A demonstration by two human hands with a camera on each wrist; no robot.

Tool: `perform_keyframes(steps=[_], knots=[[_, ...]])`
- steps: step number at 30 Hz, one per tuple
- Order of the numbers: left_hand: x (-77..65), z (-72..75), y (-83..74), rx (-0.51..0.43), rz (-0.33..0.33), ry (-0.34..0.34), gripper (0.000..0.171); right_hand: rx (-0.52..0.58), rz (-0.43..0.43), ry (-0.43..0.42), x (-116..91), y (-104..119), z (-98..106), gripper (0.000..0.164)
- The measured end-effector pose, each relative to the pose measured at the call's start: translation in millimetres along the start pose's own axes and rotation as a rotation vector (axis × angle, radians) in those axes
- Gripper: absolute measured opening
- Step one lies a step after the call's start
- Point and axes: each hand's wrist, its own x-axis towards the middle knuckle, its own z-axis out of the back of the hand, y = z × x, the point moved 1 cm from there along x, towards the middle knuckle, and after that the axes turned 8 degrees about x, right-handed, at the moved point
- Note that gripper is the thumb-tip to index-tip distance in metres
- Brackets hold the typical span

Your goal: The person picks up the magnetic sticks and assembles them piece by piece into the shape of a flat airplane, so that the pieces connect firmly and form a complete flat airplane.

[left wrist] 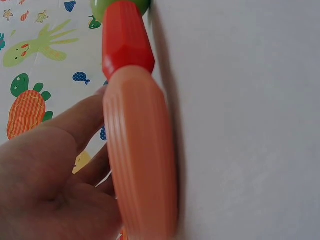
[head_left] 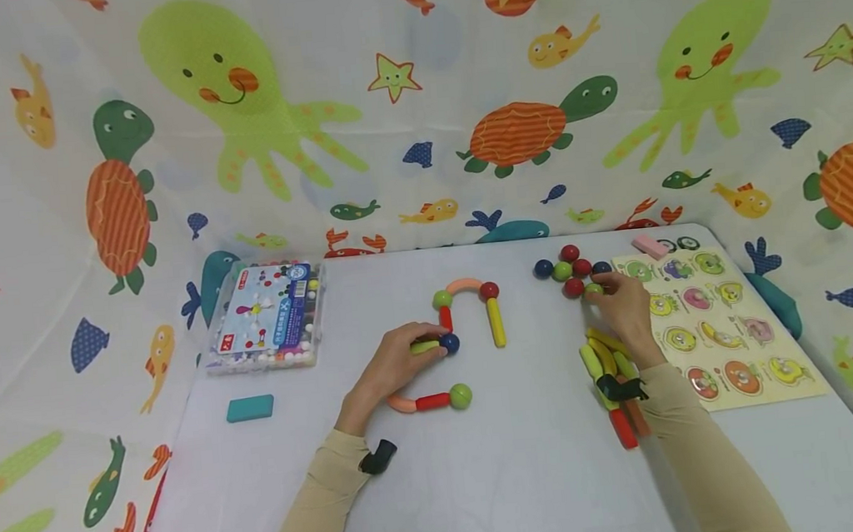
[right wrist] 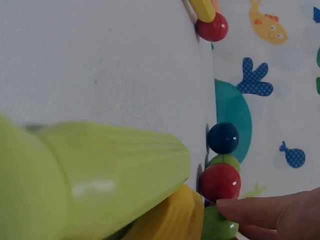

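My left hand [head_left: 396, 358] holds a light green stick [head_left: 424, 347] joined to a dark blue ball [head_left: 449, 343]. That ball belongs to a chain of a red stick [head_left: 446, 319], a green ball [head_left: 442, 299], an orange curved piece [head_left: 464, 284], a red ball [head_left: 489, 291] and a yellow stick [head_left: 496, 323]. Beneath the hand run another orange curved piece [left wrist: 142, 150], a red stick [left wrist: 127, 37] and a green ball [head_left: 461, 396]. At the right, my right hand [head_left: 625, 309] pinches a green ball [right wrist: 219, 225] at the near edge of a group of loose balls [head_left: 580, 268].
Several loose sticks [head_left: 605, 360] lie in a pile beside the right wrist. A sticker-like picture sheet [head_left: 770, 389] with a pink block [head_left: 650, 246] spreads at the right. On the left are a clear plastic case [head_left: 263, 364] and a teal block [head_left: 250, 408].
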Motion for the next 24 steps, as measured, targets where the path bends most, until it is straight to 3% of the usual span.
perform_keyframes(steps=[8, 12, 17, 24], knots=[[1.8, 3.6, -3.8, 0.017, -0.006, -0.044, 0.032, -0.004, -0.002, 0.005, -0.2, -1.0, 1.5, 0.043], [8.4, 7.2, -12.1, 0.025, -0.009, -0.076, 0.032, 0.01, 0.0, -0.048, -4.3, 3.1, 5.8, 0.043], [25.8, 9.4, -32.3, 0.024, -0.053, -0.077, 0.035, 0.057, 0.064, -0.141, -10.5, 14.2, 11.7, 0.042], [55.5, -4.0, -55.3, -0.019, -0.088, 0.01, 0.033, 0.134, 0.138, -0.199, -27.9, 29.0, 5.5, 0.041]])
